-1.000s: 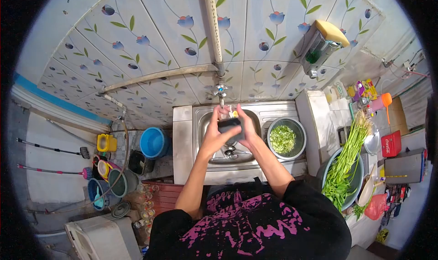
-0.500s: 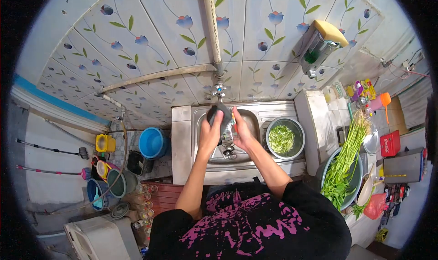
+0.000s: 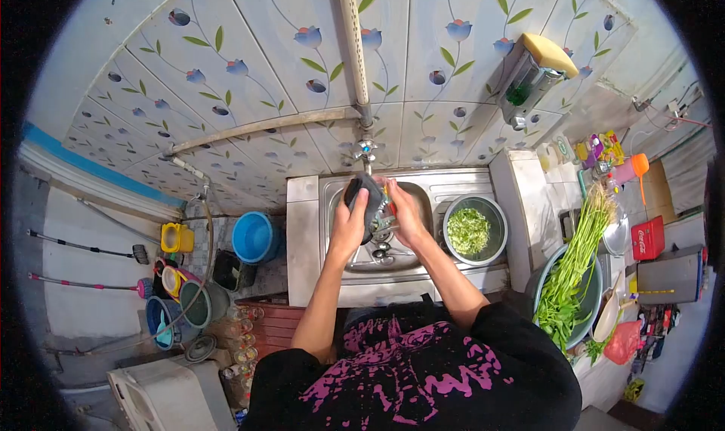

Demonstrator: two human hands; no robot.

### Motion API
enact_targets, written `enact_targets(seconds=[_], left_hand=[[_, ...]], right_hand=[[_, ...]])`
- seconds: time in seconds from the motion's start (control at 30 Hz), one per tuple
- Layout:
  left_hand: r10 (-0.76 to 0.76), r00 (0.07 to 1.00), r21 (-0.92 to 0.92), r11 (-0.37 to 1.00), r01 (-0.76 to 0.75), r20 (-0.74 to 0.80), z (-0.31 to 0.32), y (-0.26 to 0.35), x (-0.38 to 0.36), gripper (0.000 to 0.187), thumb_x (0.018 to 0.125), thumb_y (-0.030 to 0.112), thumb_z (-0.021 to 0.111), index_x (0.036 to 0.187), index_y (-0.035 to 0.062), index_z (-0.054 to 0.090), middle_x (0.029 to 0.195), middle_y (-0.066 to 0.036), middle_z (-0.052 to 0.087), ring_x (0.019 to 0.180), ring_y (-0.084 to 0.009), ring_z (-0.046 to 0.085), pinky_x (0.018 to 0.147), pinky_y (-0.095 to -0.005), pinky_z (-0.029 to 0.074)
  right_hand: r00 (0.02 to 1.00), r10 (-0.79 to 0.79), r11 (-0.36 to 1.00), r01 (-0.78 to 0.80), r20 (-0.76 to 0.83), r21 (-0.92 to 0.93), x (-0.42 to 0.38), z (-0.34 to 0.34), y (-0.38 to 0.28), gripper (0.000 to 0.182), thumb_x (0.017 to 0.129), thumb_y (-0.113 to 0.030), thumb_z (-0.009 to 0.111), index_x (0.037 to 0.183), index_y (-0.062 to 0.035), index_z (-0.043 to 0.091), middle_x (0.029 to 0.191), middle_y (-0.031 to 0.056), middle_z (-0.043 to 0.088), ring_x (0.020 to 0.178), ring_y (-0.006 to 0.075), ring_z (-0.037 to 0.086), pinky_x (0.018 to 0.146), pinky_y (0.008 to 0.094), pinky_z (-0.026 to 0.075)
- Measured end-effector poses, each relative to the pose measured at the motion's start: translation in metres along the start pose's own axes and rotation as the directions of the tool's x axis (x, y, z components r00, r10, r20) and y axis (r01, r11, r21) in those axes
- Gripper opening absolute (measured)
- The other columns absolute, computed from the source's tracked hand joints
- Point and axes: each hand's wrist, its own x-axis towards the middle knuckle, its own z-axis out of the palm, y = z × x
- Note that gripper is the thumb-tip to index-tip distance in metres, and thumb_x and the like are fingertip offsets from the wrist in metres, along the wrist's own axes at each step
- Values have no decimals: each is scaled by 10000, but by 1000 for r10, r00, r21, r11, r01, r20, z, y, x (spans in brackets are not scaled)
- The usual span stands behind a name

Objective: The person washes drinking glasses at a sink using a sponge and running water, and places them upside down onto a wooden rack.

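Over the steel sink [image 3: 420, 193], under the tap [image 3: 365, 153], my left hand [image 3: 349, 225] is closed around a dark grey cloth [image 3: 371, 196]. My right hand [image 3: 410, 218] grips a clear glass [image 3: 387, 214] with coloured print on its side. Cloth and glass are pressed together between my hands, and my fingers hide part of both. Below them, a few shiny round metal pieces [image 3: 381, 250], perhaps spoons, lie in the basin. On the drainboard, right of my hands, stands a grey bowl [image 3: 497, 233] of chopped greens [image 3: 468, 231].
A large basin [image 3: 594, 310] of long-stemmed greens [image 3: 575, 268] stands on the right counter. A soap dispenser [image 3: 529, 83] with a sponge on top hangs on the tiled wall. At the left are a blue tub [image 3: 254, 237] and several buckets.
Both hands remain over the sink with the cloth and glass. My right hand has turned slightly, its fingers now more wrapped over the glass. The cloth has shifted slightly.
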Motion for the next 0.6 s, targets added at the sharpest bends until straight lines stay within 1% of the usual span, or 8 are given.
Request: enact_targets(seconds=[0.07, 0.17, 0.27, 0.33, 0.43, 0.47, 0.57, 0.6], left_hand=[[-138, 990, -64, 988, 140, 35, -1, -5, -1, 744, 893, 217, 740, 1500, 66, 338, 1382, -128, 501, 1256, -209, 465, 1085, -368, 349], [265, 958, -48, 964, -261, 112, 7, -11, -11, 674, 902, 217, 732, 1465, 39, 407, 1355, -120, 535, 1230, -207, 499, 1072, -354, 366], [295, 954, 69, 952, -299, 60, 10, -15, -7, 677, 901, 213, 733, 1468, 33, 410, 1364, -118, 535, 1232, -206, 499, 1071, -354, 367], [314, 949, 126, 941, -315, 32, 8, -13, -2, 678, 901, 211, 734, 1470, 30, 412, 1369, -117, 535, 1233, -206, 498, 1071, -354, 368], [-136, 991, -159, 978, 133, -6, -6, -7, 6, 694, 871, 164, 760, 1463, 36, 420, 1372, -116, 524, 1235, -211, 492, 1064, -362, 368], [-136, 991, -159, 978, 133, -4, -4, -8, 4, 694, 871, 164, 760, 1463, 36, 420, 1372, -116, 524, 1235, -211, 492, 1064, -362, 368], [322, 944, -46, 945, -325, -69, 8, -10, -7, 537, 924, 249, 717, 1365, 6, 529, 1239, -97, 614, 1106, -181, 569, 967, -327, 436], [321, 945, -46, 945, -324, -70, 8, -10, -7, 537, 924, 249, 717, 1365, 6, 529, 1239, -97, 614, 1106, -181, 569, 967, -327, 436]], right_hand=[[999, -13, 1000, 13, 32, 0, 1, -6, 1, 460, 1055, -386, 477, 1347, -42, 563, 1303, 68, 606, 1181, 145, 552, 982, 336, 461], [994, -49, 999, 49, 94, 0, 5, -9, -2, 482, 1047, -408, 483, 1364, -50, 550, 1312, 62, 603, 1192, 144, 546, 984, 323, 452], [980, 56, 933, -119, 189, 340, 4, -8, -3, 511, 1037, -428, 488, 1413, -83, 508, 1322, 59, 602, 1212, 163, 552, 945, 315, 476], [981, 99, 942, -146, 168, 301, 1, -8, -1, 511, 1037, -432, 487, 1418, -93, 501, 1327, 65, 601, 1213, 171, 558, 942, 324, 486], [977, 180, 951, -203, 117, 232, -1, -11, 7, 511, 1036, -441, 486, 1428, -113, 487, 1337, 76, 598, 1214, 186, 569, 936, 343, 506], [974, 164, 933, -204, 153, 295, 2, -11, 7, 512, 1035, -448, 483, 1427, -118, 489, 1337, 80, 598, 1202, 190, 580, 933, 354, 515], [967, 127, 884, -212, 222, 417, 6, -11, 8, 513, 1035, -461, 477, 1425, -128, 493, 1335, 87, 599, 1178, 196, 601, 927, 374, 533], [960, 142, 858, -240, 240, 454, 6, -10, 10, 515, 1036, -465, 472, 1423, -126, 496, 1331, 84, 601, 1161, 195, 609, 934, 373, 532]])
